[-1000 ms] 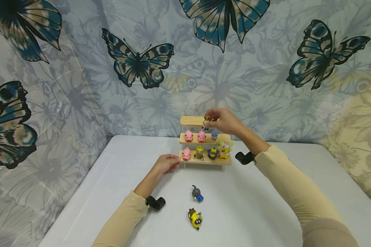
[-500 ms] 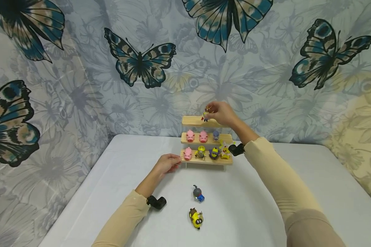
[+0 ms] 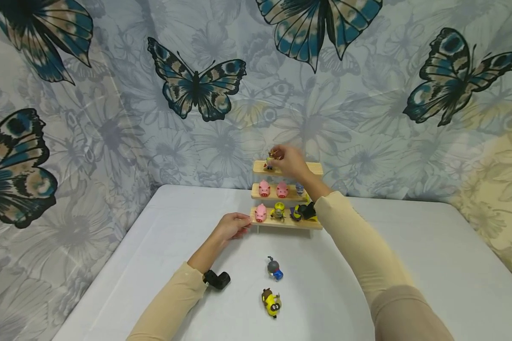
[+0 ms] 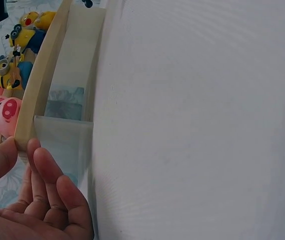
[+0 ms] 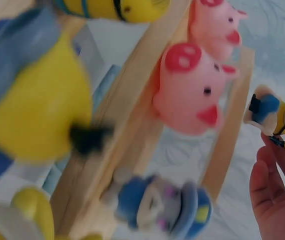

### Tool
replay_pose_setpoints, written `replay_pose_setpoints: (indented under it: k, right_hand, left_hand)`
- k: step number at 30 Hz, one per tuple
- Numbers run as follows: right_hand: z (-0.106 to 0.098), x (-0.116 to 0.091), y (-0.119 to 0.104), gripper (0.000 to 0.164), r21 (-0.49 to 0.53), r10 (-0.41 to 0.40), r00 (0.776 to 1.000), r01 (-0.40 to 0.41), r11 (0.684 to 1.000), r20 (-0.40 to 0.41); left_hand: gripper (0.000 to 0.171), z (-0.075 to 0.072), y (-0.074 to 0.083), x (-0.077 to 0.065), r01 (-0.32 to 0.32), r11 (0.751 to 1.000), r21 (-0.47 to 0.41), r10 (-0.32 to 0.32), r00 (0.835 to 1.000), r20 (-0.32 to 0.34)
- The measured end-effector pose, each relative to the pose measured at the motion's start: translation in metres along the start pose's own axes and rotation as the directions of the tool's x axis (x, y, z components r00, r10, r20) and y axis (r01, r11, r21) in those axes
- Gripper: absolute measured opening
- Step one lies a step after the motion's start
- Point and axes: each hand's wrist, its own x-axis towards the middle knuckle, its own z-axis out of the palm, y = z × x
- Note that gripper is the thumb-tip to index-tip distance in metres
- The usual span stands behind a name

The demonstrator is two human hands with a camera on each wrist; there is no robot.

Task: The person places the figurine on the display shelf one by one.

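A three-tier wooden display shelf [image 3: 292,224] stands on the white table. My left hand [image 3: 232,226] pinches the left end of its bottom board between thumb and fingertips. In the left wrist view, the thumb [image 4: 1,161] is on the board's upper edge and the other fingers are below. My right hand [image 3: 291,162] holds a small yellow and blue minion figurine [image 3: 269,163] between thumb and fingers, upright at the left end of the top board. The right wrist view shows the same minion figurine [image 5: 275,114] right by that board. My fingers cover part of it.
Pink pig figurines [image 3: 264,188] and a blue-capped figurine [image 3: 299,189] stand on the middle board. Another pig [image 3: 260,213] and several minions [image 3: 278,211] line the bottom board. A grey-and-blue figurine [image 3: 275,268] and a yellow minion [image 3: 271,303] lie on the table in front.
My right hand has lifted the minion figurine from in front of the shelf to the top board, then carried it left along it. My left hand keeps its place on the bottom board.
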Motion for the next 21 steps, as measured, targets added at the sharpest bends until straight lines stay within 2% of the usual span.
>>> replay_pose_setpoints:
  k: [5, 15, 21]
  right_hand:
    - [0.010, 0.002, -0.003, 0.041, 0.020, -0.015, 1.000, 0.015, 1.000, -0.014]
    - [0.013, 0.002, -0.005, 0.043, 0.017, 0.006, 1.000, -0.005, 1.000, -0.027]
    - [0.009, 0.000, -0.006, 0.053, 0.017, 0.009, 1.000, -0.009, 1.000, 0.009]
  left_hand:
    - [0.025, 0.001, -0.019, 0.024, -0.002, 1.000, -0.008, 0.002, 1.000, -0.023]
    - [0.024, 0.000, -0.018, 0.024, 0.009, 1.000, -0.005, -0.009, 1.000, -0.028]
    - [0.023, 0.001, -0.019, 0.025, 0.020, 1.000, 0.004, -0.019, 0.999, -0.025]
